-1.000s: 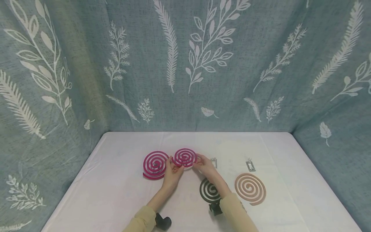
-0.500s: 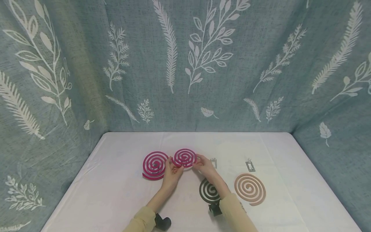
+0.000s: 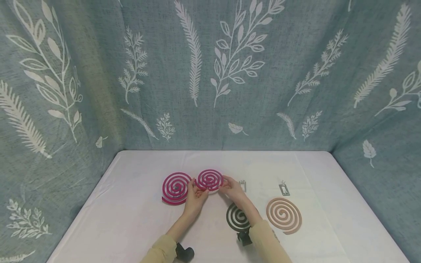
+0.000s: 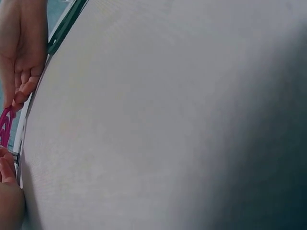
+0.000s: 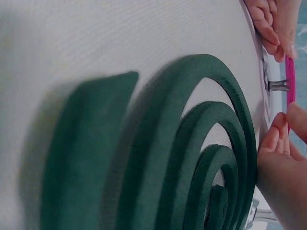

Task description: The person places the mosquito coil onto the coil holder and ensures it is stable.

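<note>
A magenta spiral coil point(image 3: 209, 179) is held just above the white table point(image 3: 131, 219), near its middle. My left hand point(image 3: 196, 188) pinches its left rim and my right hand point(image 3: 228, 186) pinches its right rim. In the right wrist view the coil's edge point(image 5: 290, 79) stands over a small metal stand point(image 5: 278, 86), between fingertips point(image 5: 268, 24) above and my right hand point(image 5: 283, 163) below. The left wrist view catches only a sliver of the coil point(image 4: 5, 127) between both hands at the left edge.
A second magenta coil point(image 3: 175, 188) lies flat to the left. A dark green coil point(image 3: 236, 218) lies under my right forearm, large in the right wrist view point(image 5: 192, 158). A tan coil point(image 3: 284, 215) lies to the right. Two metal stands point(image 3: 242, 185) point(image 3: 284, 189) sit behind them.
</note>
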Demonstrator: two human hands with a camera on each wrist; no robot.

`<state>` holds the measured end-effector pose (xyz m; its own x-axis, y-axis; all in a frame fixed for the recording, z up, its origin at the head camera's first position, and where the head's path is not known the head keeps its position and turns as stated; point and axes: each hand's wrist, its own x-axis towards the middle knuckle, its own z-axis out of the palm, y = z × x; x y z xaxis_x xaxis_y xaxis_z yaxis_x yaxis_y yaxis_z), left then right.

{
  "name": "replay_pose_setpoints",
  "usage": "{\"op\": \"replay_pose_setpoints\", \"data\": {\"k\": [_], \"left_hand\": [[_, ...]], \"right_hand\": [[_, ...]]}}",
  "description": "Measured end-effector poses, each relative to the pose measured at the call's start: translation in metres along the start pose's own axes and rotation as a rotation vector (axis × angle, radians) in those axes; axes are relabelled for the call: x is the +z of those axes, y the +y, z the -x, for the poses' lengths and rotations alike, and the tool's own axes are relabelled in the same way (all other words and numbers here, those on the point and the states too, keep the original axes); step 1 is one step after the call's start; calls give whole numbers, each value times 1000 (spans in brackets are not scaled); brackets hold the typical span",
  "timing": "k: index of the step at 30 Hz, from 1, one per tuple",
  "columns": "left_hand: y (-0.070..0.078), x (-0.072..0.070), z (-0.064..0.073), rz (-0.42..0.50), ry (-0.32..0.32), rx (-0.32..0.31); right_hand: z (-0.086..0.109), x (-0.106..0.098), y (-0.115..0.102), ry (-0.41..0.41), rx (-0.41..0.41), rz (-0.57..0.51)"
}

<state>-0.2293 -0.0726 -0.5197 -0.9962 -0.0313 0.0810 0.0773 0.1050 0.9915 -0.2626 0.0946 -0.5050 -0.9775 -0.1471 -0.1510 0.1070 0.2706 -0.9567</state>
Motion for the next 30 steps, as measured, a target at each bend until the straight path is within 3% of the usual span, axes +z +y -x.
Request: {"op": "replay_pose_setpoints", "data": {"k": [30], "left_hand": [[-3, 0, -1, -29, 9, -2]], "right_hand": [[-1, -2, 2, -22, -7, -33]]}}
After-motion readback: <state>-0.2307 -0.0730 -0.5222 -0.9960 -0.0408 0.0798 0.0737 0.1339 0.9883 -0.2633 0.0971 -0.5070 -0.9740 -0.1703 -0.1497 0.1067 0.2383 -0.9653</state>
